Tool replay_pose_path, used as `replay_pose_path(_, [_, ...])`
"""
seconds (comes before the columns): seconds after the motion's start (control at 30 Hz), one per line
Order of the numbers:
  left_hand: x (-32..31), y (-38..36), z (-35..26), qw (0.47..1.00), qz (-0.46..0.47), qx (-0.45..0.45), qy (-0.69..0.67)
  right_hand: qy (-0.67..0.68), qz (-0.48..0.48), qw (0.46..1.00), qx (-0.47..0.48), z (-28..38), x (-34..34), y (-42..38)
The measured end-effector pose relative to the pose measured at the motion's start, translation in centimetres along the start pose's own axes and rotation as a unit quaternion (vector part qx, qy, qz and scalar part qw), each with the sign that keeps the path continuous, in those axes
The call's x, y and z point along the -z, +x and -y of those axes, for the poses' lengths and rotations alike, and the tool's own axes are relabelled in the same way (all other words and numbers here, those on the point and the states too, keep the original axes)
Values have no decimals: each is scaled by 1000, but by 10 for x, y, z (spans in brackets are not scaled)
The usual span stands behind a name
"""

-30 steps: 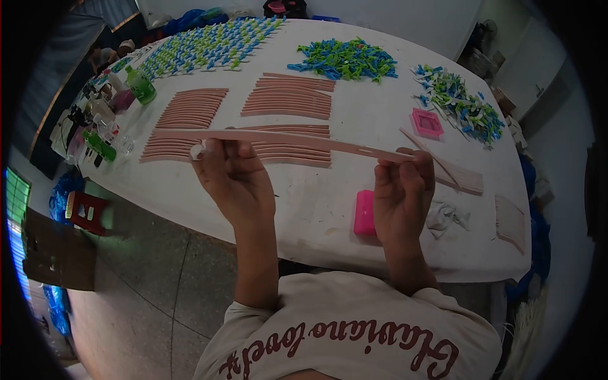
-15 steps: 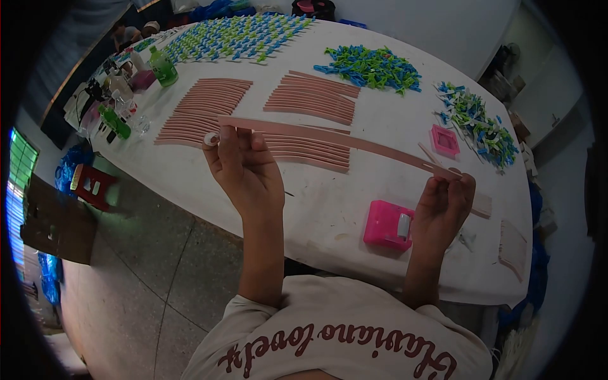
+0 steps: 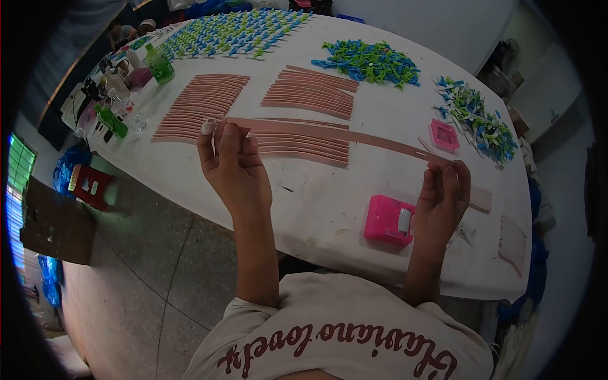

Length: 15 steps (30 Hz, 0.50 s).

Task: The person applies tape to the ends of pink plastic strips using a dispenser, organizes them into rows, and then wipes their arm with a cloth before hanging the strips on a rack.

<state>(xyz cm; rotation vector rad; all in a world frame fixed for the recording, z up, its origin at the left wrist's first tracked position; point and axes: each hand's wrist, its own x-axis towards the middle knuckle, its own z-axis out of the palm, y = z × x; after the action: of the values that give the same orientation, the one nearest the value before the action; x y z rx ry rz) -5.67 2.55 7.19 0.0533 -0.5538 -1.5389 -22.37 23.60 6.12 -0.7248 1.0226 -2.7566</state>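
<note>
A long flat pinkish-brown strip (image 3: 342,133) stretches above the table between my hands, with a small slot near its right end. My left hand (image 3: 235,166) pinches its left end between thumb and fingers; a white wrap (image 3: 208,126) covers one fingertip. Its right end is pinched by my right hand (image 3: 446,197). Behind the strip lie rows of similar strips: one row (image 3: 202,104) at the left, another (image 3: 309,92) further back, and a third (image 3: 301,147) partly hidden by the held strip. A bright pink box with a grey roller-like part (image 3: 387,220) sits beside my right wrist.
Blue and green clips form a sheet (image 3: 234,33) at the back, a pile (image 3: 373,63) and a mixed heap (image 3: 478,120). A pink square tray (image 3: 444,135) sits at right. Green bottles (image 3: 158,63) stand left. A red stool (image 3: 90,188) is on the floor.
My left hand has shifted slightly left, and its fingers have adjusted on the strip end. The right hand has risen slightly in view. Both still hold the strip, and the view has tilted slightly.
</note>
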Motion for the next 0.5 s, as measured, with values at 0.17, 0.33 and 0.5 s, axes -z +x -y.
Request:
replay_pose_path(0.17, [21,14,-15,993,19,71,90,-26,-12,990,-136,3,2,7])
replay_pose_path(0.33, [35,26,-27,989,48,106,94,-23,20,974,-223,-1,11,17])
replay_pose_path(0.5, [49,36,-30,985,88,128,70,9,37,947,-320,-6,21,34])
